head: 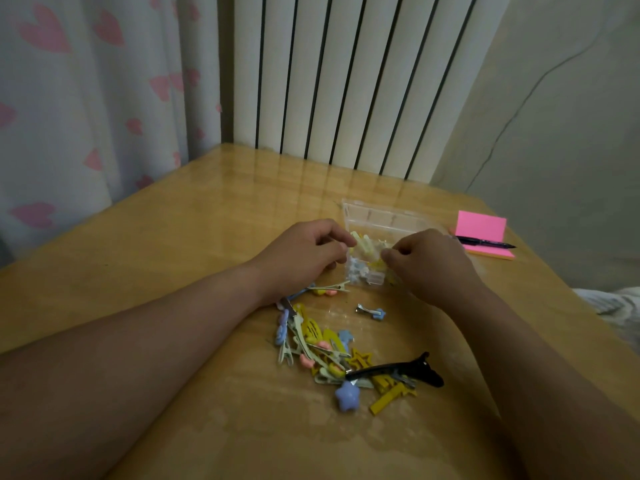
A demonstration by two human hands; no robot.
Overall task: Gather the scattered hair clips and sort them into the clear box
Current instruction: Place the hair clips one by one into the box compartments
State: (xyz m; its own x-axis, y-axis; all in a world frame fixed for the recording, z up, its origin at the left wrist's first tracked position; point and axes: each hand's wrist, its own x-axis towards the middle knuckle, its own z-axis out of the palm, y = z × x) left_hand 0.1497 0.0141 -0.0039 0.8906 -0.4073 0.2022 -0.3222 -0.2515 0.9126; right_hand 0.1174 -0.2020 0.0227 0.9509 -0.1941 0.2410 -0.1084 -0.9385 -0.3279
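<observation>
My left hand [308, 252] is at the left wall of the clear plastic box [375, 279], with the fingers curled and the thumb under them, holding that wall. My right hand [431, 263] is over the right part of the box; its thumb and forefinger are pinched together above the clips inside, but I cannot tell whether they have a clip between them.

The box sits on the glossy wooden table [173, 237], past the middle and toward the far right corner, with its clear hinged lid [384, 216] open and leaning toward the far edge. Inside it I can see pale yellow clips [363, 245] in a far compartment and pale blue ones [356, 271] in a near one.

The loose pile of pastel hair clips [311, 337] lies between my forearms, nearer to me than the box. A long black clip [398, 370] lies across the pile's near side, with a blue star-shaped clip [347, 396] just beside it. A small silver clip with a blue end [372, 311] lies alone between the pile and the box.

Near the table's right edge is a pink sticky-note pad [481, 233] with a black pen [485, 241] lying on it.
</observation>
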